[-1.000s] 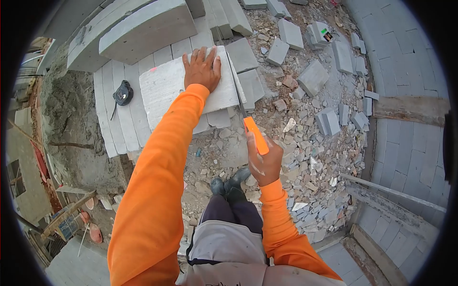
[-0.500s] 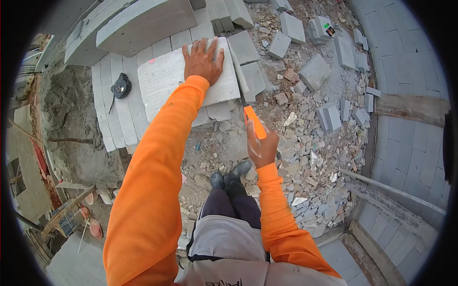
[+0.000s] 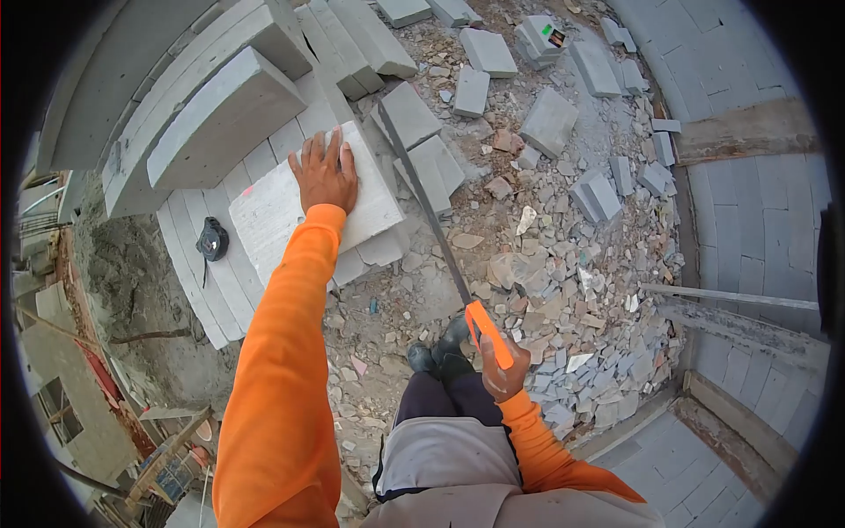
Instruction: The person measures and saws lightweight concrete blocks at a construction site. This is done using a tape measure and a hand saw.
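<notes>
My left hand [image 3: 326,173] lies flat with spread fingers on a white block [image 3: 271,216], which rests on a bench of grey blocks [image 3: 198,255]. Wrapped round the orange handle of a hand saw [image 3: 426,201] is my right hand [image 3: 505,370], low and to the right. The long dark blade points up and left, apart from the block's right edge. A black tape measure [image 3: 212,238] sits on the bench left of the white block.
Large grey blocks [image 3: 224,119] stand behind the bench. Loose blocks [image 3: 550,121] and rubble [image 3: 563,308] cover the ground to the right, beside a block wall [image 3: 748,229]. My boots [image 3: 438,352] stand on rubble below.
My right hand has drawn the saw down and right, and its whole blade now shows clear of the block. The narrow strip at the block's right edge no longer shows there. The view has turned.
</notes>
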{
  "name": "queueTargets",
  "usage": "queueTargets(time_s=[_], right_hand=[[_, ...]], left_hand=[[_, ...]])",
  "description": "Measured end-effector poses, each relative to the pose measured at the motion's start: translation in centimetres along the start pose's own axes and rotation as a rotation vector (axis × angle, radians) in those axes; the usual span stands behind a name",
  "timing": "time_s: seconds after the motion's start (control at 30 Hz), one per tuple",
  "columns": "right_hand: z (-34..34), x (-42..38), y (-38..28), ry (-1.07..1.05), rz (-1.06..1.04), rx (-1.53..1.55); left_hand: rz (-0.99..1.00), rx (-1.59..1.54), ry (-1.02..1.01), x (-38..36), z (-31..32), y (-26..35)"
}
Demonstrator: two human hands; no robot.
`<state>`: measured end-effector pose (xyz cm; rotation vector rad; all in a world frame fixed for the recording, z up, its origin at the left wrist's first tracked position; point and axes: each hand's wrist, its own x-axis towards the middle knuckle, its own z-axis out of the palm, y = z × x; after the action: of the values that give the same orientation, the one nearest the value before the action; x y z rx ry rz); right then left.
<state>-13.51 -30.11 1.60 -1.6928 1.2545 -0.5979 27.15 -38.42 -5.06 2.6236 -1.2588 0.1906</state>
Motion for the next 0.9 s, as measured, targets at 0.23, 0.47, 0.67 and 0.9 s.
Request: queueTargets(time_s=[0.23,0.47,0.67,0.9], right_hand=[[2.6,1.8,-1.6,-0.012,-0.148,-0.008],[6.7,6.6,-1.2,-0.081,-0.073,0.139],[4.0,4.5,-3.1,-0.003,-0.153,0.064],[5.0,6.6,0.4,-0.005,-0.011,0.105]], left_hand=[[0.018,-0.012,0.007,0.1,0.2,-0.1],[0.015,-0.048,-0.001,0.2,-0.2,0.1],[0.027,-0.048,0.033,0.2,-0.3,0.1],[0.006,-0.099,0.018,0.3,-0.7,-0.1]])
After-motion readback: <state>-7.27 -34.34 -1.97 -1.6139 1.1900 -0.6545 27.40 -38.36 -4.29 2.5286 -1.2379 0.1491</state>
